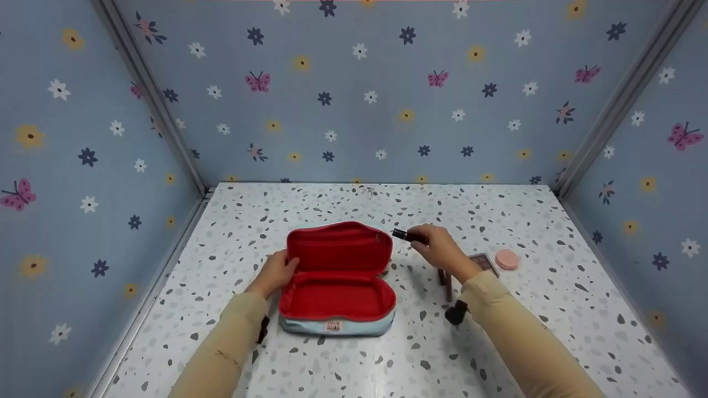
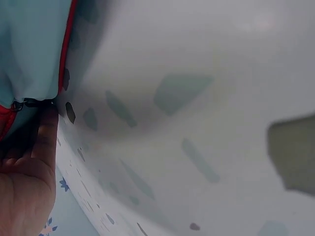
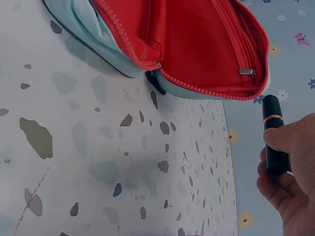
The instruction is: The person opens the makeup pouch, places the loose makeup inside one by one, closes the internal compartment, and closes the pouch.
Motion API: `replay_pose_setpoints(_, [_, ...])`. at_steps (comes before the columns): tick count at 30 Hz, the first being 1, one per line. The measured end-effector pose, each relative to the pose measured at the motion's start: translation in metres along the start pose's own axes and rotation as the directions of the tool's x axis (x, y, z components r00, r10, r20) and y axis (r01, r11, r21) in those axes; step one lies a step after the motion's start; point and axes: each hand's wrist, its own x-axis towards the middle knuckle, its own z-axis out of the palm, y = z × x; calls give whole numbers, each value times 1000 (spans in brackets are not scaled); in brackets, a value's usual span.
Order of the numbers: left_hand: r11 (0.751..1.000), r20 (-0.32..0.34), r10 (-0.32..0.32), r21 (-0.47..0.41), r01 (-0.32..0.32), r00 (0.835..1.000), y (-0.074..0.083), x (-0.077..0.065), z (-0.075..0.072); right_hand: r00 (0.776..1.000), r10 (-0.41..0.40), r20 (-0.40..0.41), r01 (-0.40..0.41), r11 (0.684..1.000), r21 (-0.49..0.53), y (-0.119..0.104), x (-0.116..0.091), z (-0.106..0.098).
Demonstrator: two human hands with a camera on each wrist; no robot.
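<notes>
A light blue pouch with a red lining (image 1: pixel 340 298) lies unzipped on the table, its lid raised at the back. At its left side my left hand (image 1: pixel 275 272) grips the lid's edge, thumb on the red inside; in the left wrist view this hand (image 2: pixel 29 172) is partly hidden by the pouch (image 2: pixel 34 49). My right hand (image 1: pixel 441 247) pinches a black lipstick tube (image 1: pixel 406 236) just right of the lid. A gold band shows round the lipstick (image 3: pixel 273 118) in the right wrist view, where thumb and fingers of my hand (image 3: pixel 295 162) hold its lower part.
Right of the pouch, slim dark brown tubes (image 1: pixel 448 287) lie partly under my right wrist. Behind that forearm is a palette (image 1: pixel 484 263), partly covered, with a round pink compact (image 1: pixel 507 259) beside it. Flower-patterned walls (image 1: pixel 354 110) enclose the speckled table (image 1: pixel 332 370) at the back and sides.
</notes>
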Motion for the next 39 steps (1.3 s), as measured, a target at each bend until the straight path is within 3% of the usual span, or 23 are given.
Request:
replay_pose_setpoints(14, [1000, -12, -8, -11, 8, 1000, -3, -1, 1, 995, -93, -40, 95, 994, 49, -19, 0, 1])
replay_pose_setpoints(23, [995, 36, -68, -67, 70, 997, 2, -1, 2, 984, -170, -49, 173, 983, 64, -32, 6, 7])
replay_pose_setpoints(39, [997, -10, -18, -75, 17, 1000, 8, -3, 10, 990, -138, -22, 139, 985, 98, -58, 27, 27])
